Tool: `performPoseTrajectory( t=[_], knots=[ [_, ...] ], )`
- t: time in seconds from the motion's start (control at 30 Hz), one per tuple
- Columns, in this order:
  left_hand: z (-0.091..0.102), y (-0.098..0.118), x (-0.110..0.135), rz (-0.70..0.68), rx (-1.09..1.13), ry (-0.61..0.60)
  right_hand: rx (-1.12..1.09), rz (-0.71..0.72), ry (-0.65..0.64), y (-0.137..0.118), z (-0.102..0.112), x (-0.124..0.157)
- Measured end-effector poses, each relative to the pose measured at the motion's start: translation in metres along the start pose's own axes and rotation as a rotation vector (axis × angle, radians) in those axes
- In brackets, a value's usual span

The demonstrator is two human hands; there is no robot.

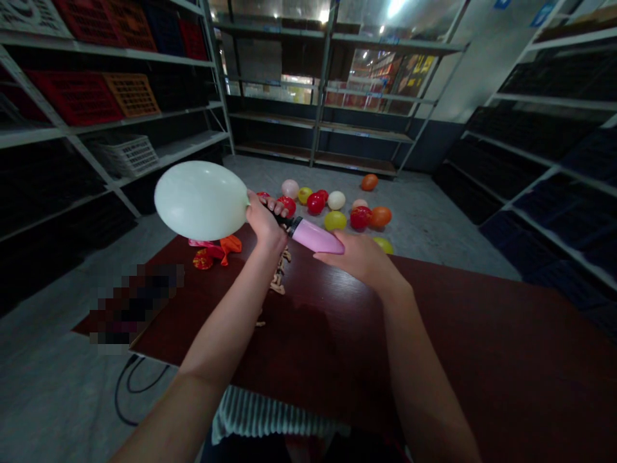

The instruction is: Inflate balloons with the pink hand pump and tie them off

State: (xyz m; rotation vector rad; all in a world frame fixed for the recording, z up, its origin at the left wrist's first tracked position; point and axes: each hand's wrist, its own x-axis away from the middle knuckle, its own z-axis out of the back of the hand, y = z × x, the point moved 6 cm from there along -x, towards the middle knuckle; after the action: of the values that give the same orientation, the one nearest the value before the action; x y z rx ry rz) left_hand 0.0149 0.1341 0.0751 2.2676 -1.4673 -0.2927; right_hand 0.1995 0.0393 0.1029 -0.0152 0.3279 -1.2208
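Observation:
My left hand (264, 222) pinches the neck of a pale green inflated balloon (201, 200) onto the black nozzle of a pink hand pump (315, 237). My right hand (359, 256) grips the pump's pink barrel from below. Both hands hover above the far part of a dark red-brown table (434, 334). Flat, uninflated balloons in red, orange and pink (214, 251) lie on the table's far left corner, just under the inflated balloon. A few small pale pieces (279, 276) rest on the table below my left wrist.
Several inflated balloons, red, yellow, orange and white (337, 209), are scattered on the concrete floor beyond the table. Metal shelving with crates (96, 96) lines the left, back and right walls. A black cable (130, 386) loops on the floor at left.

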Motion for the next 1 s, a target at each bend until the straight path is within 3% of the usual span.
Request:
performPoseTrajectory(
  t=[0.23, 0.37, 0.5, 0.77, 1.0],
  knots=[
    [0.002, 0.019, -0.014, -0.024, -0.030, -0.024, -0.300, -0.149, -0.268, 0.028, 0.000, 0.012],
    [0.005, 0.036, -0.019, -0.055, -0.027, 0.024, -0.406, -0.164, -0.333, 0.043, 0.003, 0.020],
    [0.008, 0.043, -0.022, -0.089, 0.033, 0.053, -0.309, -0.200, -0.316, 0.059, 0.006, 0.023],
    [0.019, 0.018, -0.019, -0.129, -0.022, 0.150, -0.001, -0.198, -0.169, 0.058, 0.030, 0.024],
    [0.013, -0.014, 0.007, 0.032, 0.042, 0.158, 0.133, -0.152, -0.112, 0.029, 0.030, 0.025]
  ],
)
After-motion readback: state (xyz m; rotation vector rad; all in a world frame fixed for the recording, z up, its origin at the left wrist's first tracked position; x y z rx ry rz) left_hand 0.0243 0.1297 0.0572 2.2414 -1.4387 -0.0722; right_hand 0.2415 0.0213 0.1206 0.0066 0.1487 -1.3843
